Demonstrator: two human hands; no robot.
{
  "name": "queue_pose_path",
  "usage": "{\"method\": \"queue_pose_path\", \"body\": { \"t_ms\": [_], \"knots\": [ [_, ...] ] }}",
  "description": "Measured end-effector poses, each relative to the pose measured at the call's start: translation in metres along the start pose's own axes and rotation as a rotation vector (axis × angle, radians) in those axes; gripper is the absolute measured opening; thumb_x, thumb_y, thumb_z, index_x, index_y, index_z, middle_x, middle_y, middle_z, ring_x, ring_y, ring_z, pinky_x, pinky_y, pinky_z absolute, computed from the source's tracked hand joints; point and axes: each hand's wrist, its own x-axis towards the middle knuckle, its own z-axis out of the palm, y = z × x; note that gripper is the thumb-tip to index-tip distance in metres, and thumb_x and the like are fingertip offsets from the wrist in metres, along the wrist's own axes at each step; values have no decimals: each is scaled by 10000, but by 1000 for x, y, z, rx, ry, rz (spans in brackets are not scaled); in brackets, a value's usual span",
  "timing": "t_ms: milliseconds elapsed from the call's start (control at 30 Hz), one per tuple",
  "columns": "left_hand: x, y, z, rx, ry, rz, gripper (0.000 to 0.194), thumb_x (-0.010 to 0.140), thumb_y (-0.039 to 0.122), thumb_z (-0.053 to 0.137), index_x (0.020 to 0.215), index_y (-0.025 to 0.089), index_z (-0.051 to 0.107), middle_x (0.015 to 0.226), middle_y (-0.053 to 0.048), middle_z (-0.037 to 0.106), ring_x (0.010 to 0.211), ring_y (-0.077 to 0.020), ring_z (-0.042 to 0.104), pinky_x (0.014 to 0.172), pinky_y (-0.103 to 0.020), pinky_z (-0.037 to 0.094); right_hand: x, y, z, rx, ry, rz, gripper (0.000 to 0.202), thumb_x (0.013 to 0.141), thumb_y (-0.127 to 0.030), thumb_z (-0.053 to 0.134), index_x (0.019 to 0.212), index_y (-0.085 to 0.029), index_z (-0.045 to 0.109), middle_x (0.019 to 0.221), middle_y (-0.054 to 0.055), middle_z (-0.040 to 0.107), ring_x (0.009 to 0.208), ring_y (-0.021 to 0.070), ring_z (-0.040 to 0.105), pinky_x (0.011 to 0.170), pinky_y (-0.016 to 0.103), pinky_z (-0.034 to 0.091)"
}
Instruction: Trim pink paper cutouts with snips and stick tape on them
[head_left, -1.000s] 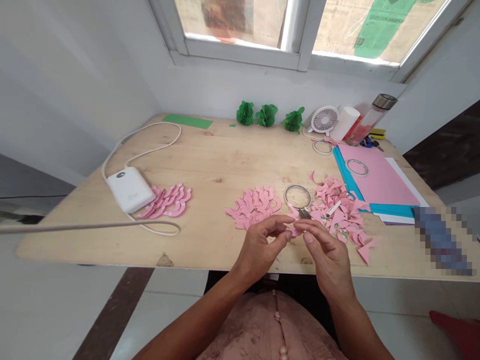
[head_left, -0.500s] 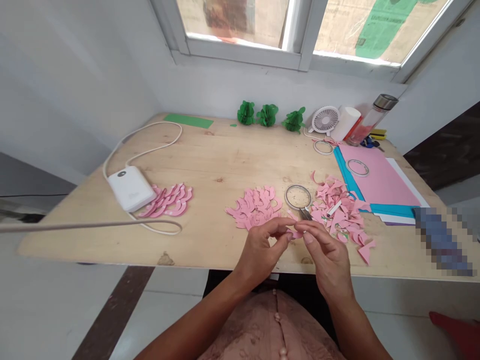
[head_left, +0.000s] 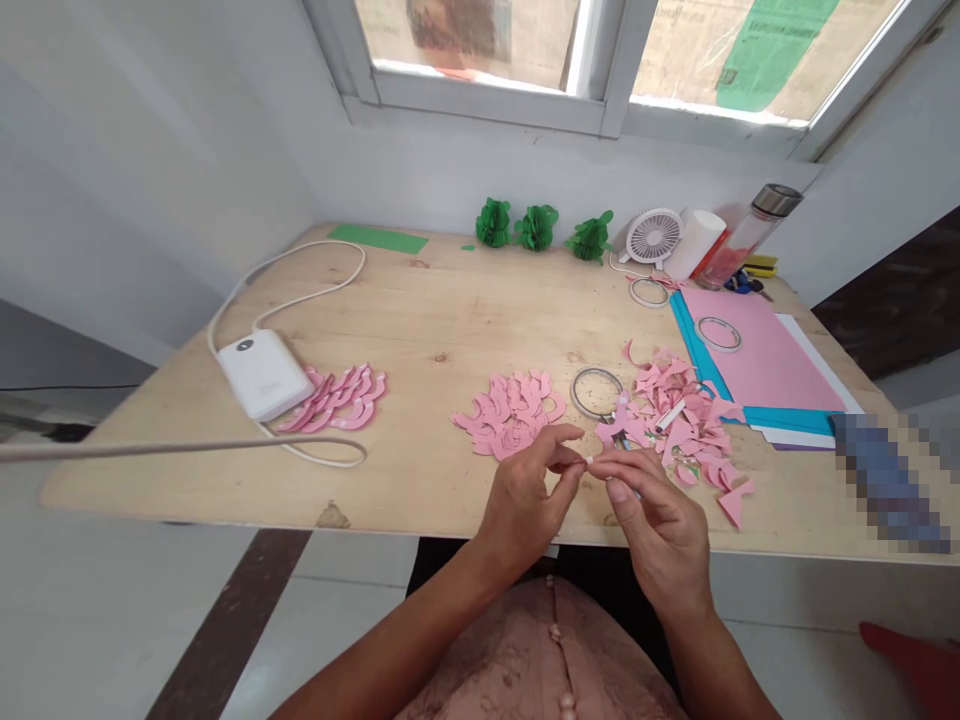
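My left hand (head_left: 525, 500) and my right hand (head_left: 664, 525) meet at their fingertips over the table's front part. Thumb and index finger of the left are pinched on something small and pale that I cannot make out. The right fingers are pressed together against it, their contents mostly hidden. Just beyond them lies a pink cut-out piece (head_left: 616, 418) by a roll of tape (head_left: 597, 390). A pile of curved pink pieces (head_left: 510, 410) is left of the tape, and a heap of pink scraps (head_left: 686, 410) is right of it.
A white power bank (head_left: 264, 375) with a cable rests beside pink strips (head_left: 349, 395) at the left. Three green paper figures (head_left: 536, 228), a small fan (head_left: 654, 237) and a bottle (head_left: 754, 235) stand at the back. Coloured sheets (head_left: 780, 350) lie at the right.
The pink piece between my hands is no longer seen there; a pink cut-out now shows beyond them over the tool beside the tape. My fingertips have shifted slightly, the left index finger lifting.
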Motion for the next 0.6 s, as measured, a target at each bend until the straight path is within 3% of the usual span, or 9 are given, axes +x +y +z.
{"method": "queue_pose_path", "body": {
  "t_ms": [267, 600],
  "knots": [
    [7, -7, -5, -326, -89, -223, 138, 768, 258, 640, 840, 175, 557, 735, -19, 697, 751, -163, 674, 676, -246, 488, -6, 11, -4, 168, -2, 122, 181, 857, -286, 561, 964, -282, 707, 1019, 45, 657, 1021, 212, 570, 899, 380, 454],
    [14, -8, -5, -391, -140, -263, 142, 737, 236, 663, 828, 164, 581, 713, -21, 682, 729, -165, 664, 695, -279, 511, -10, 7, -4, 180, 8, 161, 177, 843, -298, 579, 949, -274, 718, 1058, 55, 665, 1075, 230, 559, 947, 419, 442]
  ]
}}
